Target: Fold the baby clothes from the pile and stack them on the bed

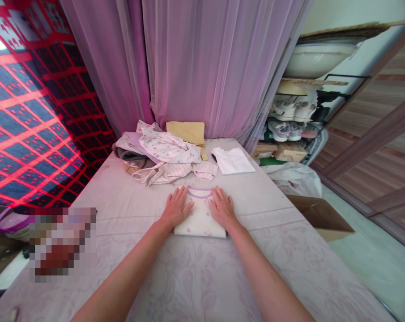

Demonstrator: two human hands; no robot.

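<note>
Palms down and fingers spread, no grip at all: the left hand [176,207] and right hand [222,207] press flat on a folded white shirt [200,219] (lilac collar [199,194] showing between the thumbs), which lies on the bed sheet [189,277] at 12 o'clock. Just past it, a rumpled clothes pile [158,154] sits at 12 o'clock with a yellow cloth [186,132] behind, a folded white tee [232,161] lies at 1 o'clock, a cardboard box [319,216] pokes out at 3 o'clock, and shoes [286,116] fill a rack at 2 o'clock, with a lilac curtain [189,62] closing off 12 o'clock.
</note>
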